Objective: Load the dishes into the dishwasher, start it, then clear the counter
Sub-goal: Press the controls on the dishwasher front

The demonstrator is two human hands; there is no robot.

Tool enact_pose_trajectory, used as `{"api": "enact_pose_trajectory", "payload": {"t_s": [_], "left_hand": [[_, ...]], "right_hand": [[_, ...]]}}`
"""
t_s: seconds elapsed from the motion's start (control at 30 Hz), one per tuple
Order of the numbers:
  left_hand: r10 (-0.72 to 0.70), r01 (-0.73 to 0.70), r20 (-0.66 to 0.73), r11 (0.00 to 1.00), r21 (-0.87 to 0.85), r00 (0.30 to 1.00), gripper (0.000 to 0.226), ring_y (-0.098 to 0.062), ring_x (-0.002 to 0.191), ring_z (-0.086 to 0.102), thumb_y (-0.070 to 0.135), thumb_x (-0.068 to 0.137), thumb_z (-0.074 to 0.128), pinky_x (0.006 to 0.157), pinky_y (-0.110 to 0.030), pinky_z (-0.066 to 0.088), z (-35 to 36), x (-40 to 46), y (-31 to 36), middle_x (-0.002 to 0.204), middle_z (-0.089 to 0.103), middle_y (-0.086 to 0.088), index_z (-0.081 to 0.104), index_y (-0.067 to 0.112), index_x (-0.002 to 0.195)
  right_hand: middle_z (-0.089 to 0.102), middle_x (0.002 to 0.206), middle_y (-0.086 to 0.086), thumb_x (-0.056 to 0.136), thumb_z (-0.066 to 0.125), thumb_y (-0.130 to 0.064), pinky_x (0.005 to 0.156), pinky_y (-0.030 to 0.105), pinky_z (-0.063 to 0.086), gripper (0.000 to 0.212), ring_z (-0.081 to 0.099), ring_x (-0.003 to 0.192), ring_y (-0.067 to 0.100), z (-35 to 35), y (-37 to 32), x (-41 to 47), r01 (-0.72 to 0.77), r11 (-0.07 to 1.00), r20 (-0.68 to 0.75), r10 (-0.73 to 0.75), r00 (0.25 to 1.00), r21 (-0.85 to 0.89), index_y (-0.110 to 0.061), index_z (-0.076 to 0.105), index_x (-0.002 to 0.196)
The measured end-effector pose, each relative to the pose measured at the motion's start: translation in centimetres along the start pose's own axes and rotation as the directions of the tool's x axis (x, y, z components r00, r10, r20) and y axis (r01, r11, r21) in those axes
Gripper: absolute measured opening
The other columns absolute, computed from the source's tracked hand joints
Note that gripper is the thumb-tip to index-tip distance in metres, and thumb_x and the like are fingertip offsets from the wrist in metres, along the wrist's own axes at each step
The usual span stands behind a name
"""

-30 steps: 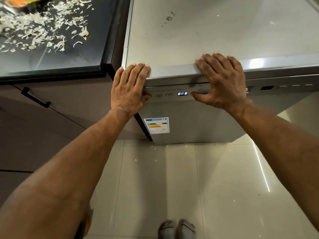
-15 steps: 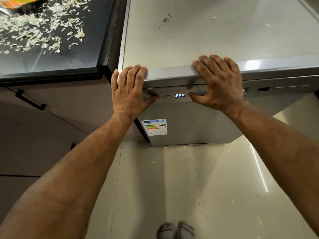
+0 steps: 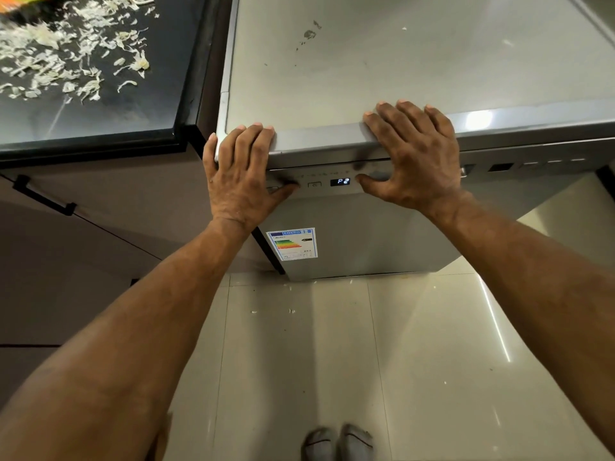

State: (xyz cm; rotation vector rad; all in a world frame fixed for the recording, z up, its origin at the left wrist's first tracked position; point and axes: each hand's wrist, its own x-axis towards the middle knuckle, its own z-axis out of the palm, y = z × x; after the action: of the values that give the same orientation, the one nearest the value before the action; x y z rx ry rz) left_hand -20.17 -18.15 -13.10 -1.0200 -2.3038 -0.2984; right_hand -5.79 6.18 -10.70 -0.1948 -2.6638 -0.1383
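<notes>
A grey dishwasher point(image 3: 359, 241) stands in front of me with its door closed. Its small display point(image 3: 340, 182) reads P2. My left hand point(image 3: 239, 174) lies flat over the top front edge near the left corner, its thumb pressing on a button of the control strip. My right hand point(image 3: 416, 158) rests flat over the same edge further right, thumb on the panel beside the display. Neither hand holds anything.
A dark counter point(image 3: 100, 108) at the left carries scattered pale vegetable scraps point(image 3: 50, 61). Below it is a cabinet with a black handle point(image 3: 43, 196). An energy label point(image 3: 291, 243) is stuck on the dishwasher door. Glossy floor tiles point(image 3: 416, 361) hold a few crumbs, and my socked feet point(image 3: 337, 442) show below.
The display has switched from 8:88 to P2. My left thumb has reached further right onto the control strip. Both hands stay on the top edge.
</notes>
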Motion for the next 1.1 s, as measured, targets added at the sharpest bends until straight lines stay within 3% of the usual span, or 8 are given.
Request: {"api": "enact_pose_trajectory", "payload": {"t_s": [0.23,0.57,0.83,1.1], "left_hand": [[0.003,-0.004,0.017,1.000,0.006,1.000,0.091,-0.024,0.130,0.031,0.065,0.068,0.070,0.114,-0.052,0.020,-0.1,0.1,0.1,0.140,0.045,-0.006,0.035,0.019,0.139],[0.031,-0.029,-0.052,0.999,0.042,0.998,0.088,-0.025,0.127,0.034,0.067,0.071,0.067,0.110,-0.054,0.026,0.4,0.1,-0.2,0.136,0.049,-0.009,0.041,0.015,0.137],[0.003,-0.003,0.017,1.000,0.011,1.000,0.090,-0.025,0.130,0.032,0.064,0.069,0.071,0.115,-0.055,0.017,-0.3,0.1,0.1,0.138,0.046,-0.008,0.038,0.017,0.139],[0.029,-0.034,0.137,0.999,0.037,0.990,0.091,-0.030,0.135,0.035,0.065,0.074,0.068,0.116,-0.059,0.003,-2.1,0.5,0.5,0.142,0.042,-0.009,0.035,0.014,0.141]], "right_hand": [[0.042,0.148,0.011,0.076,0.062,-0.063,0.110,0.054,0.029,0.088,0.039,0.136,0.035,-0.3,0.0,0.0,0.002,1.000,0.016,-0.002,1.000,0.007,-0.017,0.036,0.146],[0.043,0.148,0.010,0.076,0.057,-0.065,0.109,0.053,0.030,0.087,0.039,0.135,0.034,-0.5,0.0,0.1,-0.005,1.000,0.025,0.005,1.000,-0.009,-0.017,0.036,0.145],[0.041,0.149,0.008,0.075,0.060,-0.062,0.112,0.052,0.027,0.088,0.037,0.138,0.032,-0.9,-0.3,0.0,-0.021,1.000,0.054,0.021,0.998,-0.005,-0.018,0.036,0.146],[0.026,0.158,0.006,0.076,0.066,-0.059,0.118,0.049,0.017,0.095,0.023,0.146,0.029,-2.5,0.1,0.3,-0.005,1.000,0.213,0.004,0.977,0.003,-0.022,0.022,0.153]]}}
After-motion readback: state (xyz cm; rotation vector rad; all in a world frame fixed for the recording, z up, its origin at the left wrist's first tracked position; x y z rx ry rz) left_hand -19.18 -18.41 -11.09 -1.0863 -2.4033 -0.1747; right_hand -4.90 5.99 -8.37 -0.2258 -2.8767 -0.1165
